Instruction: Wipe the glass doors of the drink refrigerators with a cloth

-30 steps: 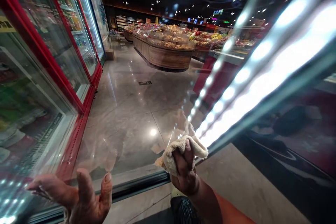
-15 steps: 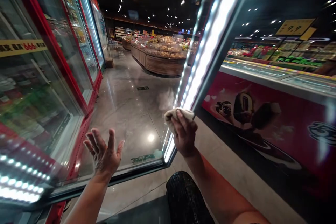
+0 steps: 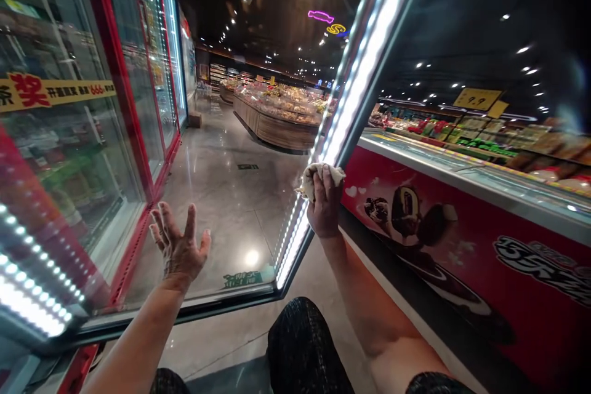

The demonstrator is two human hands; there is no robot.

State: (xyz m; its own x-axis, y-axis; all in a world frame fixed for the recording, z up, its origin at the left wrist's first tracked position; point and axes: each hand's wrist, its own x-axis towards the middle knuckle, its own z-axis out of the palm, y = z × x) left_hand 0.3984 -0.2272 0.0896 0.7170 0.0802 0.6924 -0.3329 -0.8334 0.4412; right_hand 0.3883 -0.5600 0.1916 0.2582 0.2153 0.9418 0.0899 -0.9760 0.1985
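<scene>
I see the right hand [image 3: 325,209], clutching the cloth [image 3: 309,180], has climbed the glass door [image 3: 221,305], uncovering more lit edge [image 3: 293,251] below, while the left hand [image 3: 178,245] spreads empty before it.

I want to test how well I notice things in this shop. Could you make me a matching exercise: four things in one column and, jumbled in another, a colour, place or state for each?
Things:
1. the cloth
2. the left hand
3. the chest freezer
4. the display island

Descriptions:
A. open, with its fingers spread
B. brown, wood-patterned sides
C. bunched up in the right hand
D. a red front with printed pictures, on the right of the view

Right pairs: 1-C, 2-A, 3-D, 4-B
</scene>
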